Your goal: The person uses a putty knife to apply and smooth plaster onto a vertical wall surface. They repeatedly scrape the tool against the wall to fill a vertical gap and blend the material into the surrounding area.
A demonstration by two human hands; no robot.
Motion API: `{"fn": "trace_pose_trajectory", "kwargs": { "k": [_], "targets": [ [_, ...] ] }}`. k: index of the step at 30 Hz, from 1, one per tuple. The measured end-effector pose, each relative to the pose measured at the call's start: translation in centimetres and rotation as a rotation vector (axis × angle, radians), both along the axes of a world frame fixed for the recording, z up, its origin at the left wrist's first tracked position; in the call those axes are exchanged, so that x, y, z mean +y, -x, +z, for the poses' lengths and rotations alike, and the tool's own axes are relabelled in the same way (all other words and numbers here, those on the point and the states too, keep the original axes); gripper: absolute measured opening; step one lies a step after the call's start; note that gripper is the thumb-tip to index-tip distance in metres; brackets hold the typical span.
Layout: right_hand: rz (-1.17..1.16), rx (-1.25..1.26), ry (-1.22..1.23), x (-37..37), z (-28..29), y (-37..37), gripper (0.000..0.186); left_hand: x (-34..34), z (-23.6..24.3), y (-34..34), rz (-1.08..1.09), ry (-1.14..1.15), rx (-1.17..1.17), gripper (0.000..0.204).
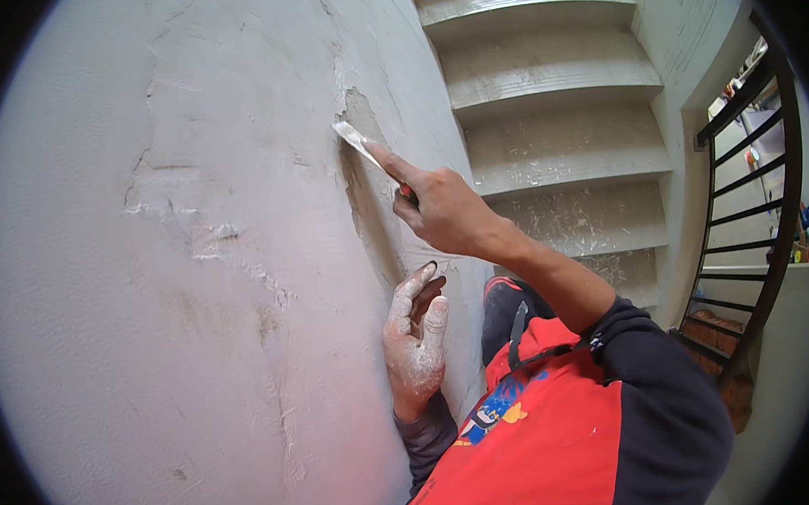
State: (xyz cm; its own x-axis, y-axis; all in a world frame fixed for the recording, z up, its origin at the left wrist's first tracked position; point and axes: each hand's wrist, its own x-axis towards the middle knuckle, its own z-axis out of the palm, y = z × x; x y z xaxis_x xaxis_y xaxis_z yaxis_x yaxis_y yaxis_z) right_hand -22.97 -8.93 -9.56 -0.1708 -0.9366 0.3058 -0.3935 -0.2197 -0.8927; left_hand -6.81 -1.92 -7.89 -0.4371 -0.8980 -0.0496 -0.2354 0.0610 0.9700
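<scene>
My right hand (pixel 448 204) is closed round a putty knife (pixel 356 140), with a bit of red handle showing between the fingers. The forefinger lies along the blade, and the blade's tip meets the wall (pixel 246 370) at the edge of a long, bare greyish-brown strip (pixel 375 208) where the surface coat has come away. Lower down, my left hand (pixel 417 343), coated in white dust, is held beside the wall. Its fingers are loosely bent, the thumb stands apart, and nothing shows in it. Whether it touches the wall, I cannot tell.
Dusty stairs (pixel 550 53) run along the right side of the wall, with pale specks on the lower steps. A dark metal railing (pixel 748 180) stands at the far right. Cracks and a rough patch (pixel 207 235) mark the wall to the left.
</scene>
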Motion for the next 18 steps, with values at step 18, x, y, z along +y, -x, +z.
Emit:
{"fn": "trace_pose_trajectory", "kwargs": {
  "k": [18],
  "targets": [
    [-0.083, 0.005, 0.008, -2.1, -0.6, -0.1, 0.073, 0.0, -0.5, -0.1, 0.016, -0.070, 0.026, 0.037]
  ]
}}
